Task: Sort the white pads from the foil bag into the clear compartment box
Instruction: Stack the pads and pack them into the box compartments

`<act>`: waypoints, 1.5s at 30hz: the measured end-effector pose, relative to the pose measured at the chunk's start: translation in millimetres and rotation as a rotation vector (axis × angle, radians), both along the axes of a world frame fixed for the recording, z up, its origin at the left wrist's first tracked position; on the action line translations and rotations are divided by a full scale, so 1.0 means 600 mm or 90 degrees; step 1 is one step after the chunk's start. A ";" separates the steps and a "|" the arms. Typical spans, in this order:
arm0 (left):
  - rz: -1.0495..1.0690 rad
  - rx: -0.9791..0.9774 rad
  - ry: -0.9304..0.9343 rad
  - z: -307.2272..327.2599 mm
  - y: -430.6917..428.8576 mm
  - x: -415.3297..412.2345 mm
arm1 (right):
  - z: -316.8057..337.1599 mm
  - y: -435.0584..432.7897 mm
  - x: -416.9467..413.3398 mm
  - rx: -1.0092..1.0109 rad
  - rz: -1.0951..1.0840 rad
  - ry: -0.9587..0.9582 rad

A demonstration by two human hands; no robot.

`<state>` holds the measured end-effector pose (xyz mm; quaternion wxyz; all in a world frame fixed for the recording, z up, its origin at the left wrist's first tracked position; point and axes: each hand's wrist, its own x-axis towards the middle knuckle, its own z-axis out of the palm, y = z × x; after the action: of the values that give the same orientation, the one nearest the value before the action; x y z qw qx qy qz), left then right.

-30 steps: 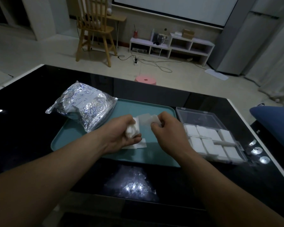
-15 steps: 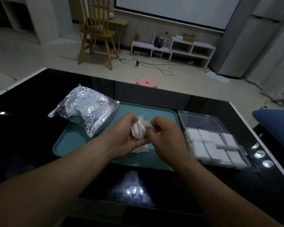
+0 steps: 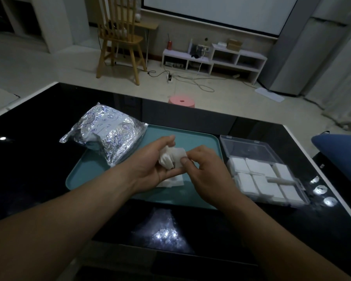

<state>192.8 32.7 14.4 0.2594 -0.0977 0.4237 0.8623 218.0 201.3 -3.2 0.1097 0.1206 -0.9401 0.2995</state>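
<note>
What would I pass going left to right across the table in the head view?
Foil bag → left hand → white pads held between both hands → right hand → clear compartment box → blue cushion.

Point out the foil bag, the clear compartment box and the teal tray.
foil bag (image 3: 109,136): head view, middle of its crinkled face.
clear compartment box (image 3: 249,149): head view, bare far section.
teal tray (image 3: 89,175): head view, bare near-left floor.

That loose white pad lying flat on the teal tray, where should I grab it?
Probably pinch the pad by its exposed right corner, coming from the right: it lies flat on the tray, and the left hand hides the rest.
</note>
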 end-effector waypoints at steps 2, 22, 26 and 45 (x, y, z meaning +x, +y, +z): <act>-0.008 -0.001 0.001 -0.002 0.002 0.002 | 0.003 -0.001 0.001 -0.002 -0.008 0.002; -0.011 -0.201 0.105 -0.029 0.012 -0.001 | 0.033 0.017 -0.008 -0.147 -0.164 -0.125; 0.042 -0.259 0.111 -0.032 0.015 -0.007 | 0.014 0.018 -0.015 -0.166 -0.127 -0.290; -0.214 0.038 0.046 0.002 0.072 0.008 | 0.076 0.068 0.036 -0.136 0.121 -0.096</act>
<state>197.5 75.8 15.6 0.3875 0.0131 0.4175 0.8218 239.4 241.9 42.6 0.0226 0.1738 -0.8928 0.4149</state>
